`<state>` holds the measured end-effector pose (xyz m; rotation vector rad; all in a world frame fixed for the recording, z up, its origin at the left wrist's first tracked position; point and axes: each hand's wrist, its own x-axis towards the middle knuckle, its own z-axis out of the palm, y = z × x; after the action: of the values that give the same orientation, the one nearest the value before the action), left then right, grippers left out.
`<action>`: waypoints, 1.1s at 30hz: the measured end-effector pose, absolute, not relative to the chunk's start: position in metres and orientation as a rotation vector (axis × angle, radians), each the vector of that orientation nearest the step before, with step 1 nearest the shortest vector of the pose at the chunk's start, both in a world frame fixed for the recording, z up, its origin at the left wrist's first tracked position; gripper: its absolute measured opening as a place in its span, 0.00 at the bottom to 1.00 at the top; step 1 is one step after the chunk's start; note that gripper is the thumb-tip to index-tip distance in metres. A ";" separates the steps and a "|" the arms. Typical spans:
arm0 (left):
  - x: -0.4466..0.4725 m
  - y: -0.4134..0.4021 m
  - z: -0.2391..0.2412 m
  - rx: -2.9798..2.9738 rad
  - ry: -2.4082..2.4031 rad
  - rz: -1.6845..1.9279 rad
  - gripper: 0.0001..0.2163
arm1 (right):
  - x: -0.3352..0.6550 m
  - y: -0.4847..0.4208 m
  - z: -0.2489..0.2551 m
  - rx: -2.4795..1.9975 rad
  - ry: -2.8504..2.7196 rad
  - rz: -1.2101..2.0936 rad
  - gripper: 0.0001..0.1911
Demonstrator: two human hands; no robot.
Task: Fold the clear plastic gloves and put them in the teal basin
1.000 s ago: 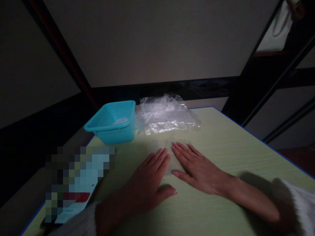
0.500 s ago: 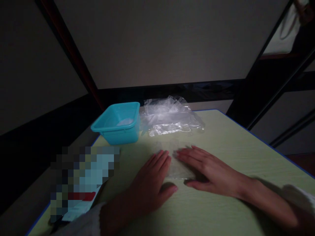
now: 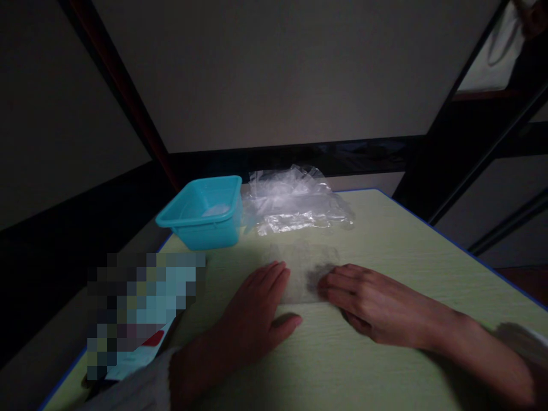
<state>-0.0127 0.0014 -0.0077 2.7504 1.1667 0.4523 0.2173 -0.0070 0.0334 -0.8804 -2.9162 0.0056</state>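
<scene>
A small clear plastic bag (image 3: 302, 274) lies flat on the table, between my two hands. My left hand (image 3: 259, 308) rests palm down with its fingers on the bag's left side and its thumb held out below. At the bag's lower right edge, my right hand (image 3: 363, 302) has its fingers bent inward and the thumb drawn in, closed on the bag's edge; the fingertips are partly hidden. Behind them lies a crumpled pile of clear plastic bags (image 3: 295, 200).
A turquoise plastic basin (image 3: 212, 237) with something whitish inside stands at the back left. Partly blurred out, a light-blue flat item (image 3: 141, 354) with a red patch lies at the left edge. The pale table (image 3: 411, 257) has a blue rim; dark-framed panels stand behind it.
My right hand has gone from flat with outstretched fingers to curled, and has shifted slightly right and down. My left hand has slid slightly left, still flat. More of the small bag shows.
</scene>
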 end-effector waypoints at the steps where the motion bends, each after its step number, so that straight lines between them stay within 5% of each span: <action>1: -0.013 0.002 -0.008 2.743 1.175 0.466 0.26 | 0.217 -0.006 0.033 -0.868 -2.908 -0.021 0.10; 25: -0.014 0.005 -0.001 2.696 1.309 0.556 0.16 | 0.232 0.010 0.030 -0.907 -2.536 0.234 0.14; 33: -0.019 0.010 0.005 2.430 1.299 0.889 0.11 | 0.234 0.009 0.038 -1.028 -2.250 0.433 0.11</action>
<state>-0.0195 0.0104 0.0049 2.4296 1.2993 0.8886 0.2342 0.0086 0.0377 -1.0282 -2.2496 0.4327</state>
